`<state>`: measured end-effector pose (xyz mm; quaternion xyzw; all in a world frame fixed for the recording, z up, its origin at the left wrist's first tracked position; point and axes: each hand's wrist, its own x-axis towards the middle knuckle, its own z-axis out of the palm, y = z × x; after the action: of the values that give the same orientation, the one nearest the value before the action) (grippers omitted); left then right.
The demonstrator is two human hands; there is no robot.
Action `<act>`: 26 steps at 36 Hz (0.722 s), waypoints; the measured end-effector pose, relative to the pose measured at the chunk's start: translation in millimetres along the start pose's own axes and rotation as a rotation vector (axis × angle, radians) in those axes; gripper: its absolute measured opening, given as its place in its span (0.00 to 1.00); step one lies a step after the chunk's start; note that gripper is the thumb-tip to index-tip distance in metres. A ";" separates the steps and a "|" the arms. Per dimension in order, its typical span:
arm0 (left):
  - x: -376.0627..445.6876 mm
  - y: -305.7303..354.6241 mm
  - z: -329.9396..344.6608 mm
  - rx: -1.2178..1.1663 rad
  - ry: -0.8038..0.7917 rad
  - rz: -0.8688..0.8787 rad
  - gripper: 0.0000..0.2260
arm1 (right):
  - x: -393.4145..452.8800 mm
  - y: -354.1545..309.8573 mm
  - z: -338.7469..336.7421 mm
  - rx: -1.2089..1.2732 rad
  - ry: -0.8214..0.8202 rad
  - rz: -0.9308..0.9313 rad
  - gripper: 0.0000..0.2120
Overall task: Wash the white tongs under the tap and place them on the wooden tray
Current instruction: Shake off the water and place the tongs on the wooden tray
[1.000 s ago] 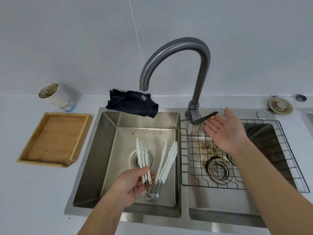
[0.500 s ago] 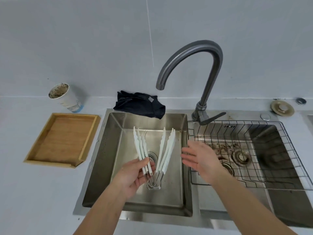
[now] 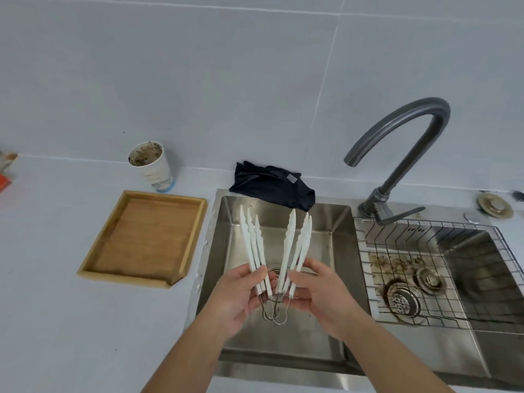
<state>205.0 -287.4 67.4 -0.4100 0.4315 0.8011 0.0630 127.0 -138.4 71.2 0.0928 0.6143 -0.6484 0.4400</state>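
A person stands at a double steel sink (image 3: 283, 347), both bare forearms reaching in from below. The left hand (image 3: 238, 296) has its grip closed round one side of a bundle of white tongs (image 3: 286, 251), thumb across the left-hand arms. The right hand (image 3: 320, 293) curls its fingers round the right-hand arms. The tongs appear to be three pairs nested together. They are held above the left basin, white tips fanned upward and the wire hinge loops hanging low between the palms.

The grey tap (image 3: 402, 143) arches over to the right, its spout well apart from the tongs, and no water is visible. The wooden tray (image 3: 147, 239) lies on the desk left of the sink, with nothing visible in it.

To do this step well, I judge the bundle should be carried right until it sits under the spout, held by the handle ends so water reaches every toothed tip. Keeping the pairs slightly spread would let the inner faces rinse too.
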 end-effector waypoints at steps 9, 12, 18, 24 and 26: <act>1.0 21.5 -56.6 -0.038 -0.013 0.023 0.07 | 8.0 1.7 63.4 0.065 -0.009 -0.026 0.13; 2.1 29.0 -75.7 -0.036 -0.009 0.027 0.07 | 12.6 4.7 85.6 0.048 0.023 -0.039 0.13; 2.9 38.8 -105.0 -0.047 -0.001 0.036 0.07 | 20.3 9.5 119.7 0.017 0.073 -0.059 0.13; 2.7 54.1 -138.3 -0.024 0.026 0.044 0.07 | 32.4 13.0 157.3 -0.025 0.066 -0.057 0.13; 2.7 58.4 -150.1 -0.020 0.034 0.051 0.08 | 38.5 16.1 170.2 -0.047 0.067 -0.056 0.14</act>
<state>267.1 -435.7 59.1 -0.4130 0.4347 0.7997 0.0309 186.6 -303.2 73.1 0.0868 0.6463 -0.6423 0.4028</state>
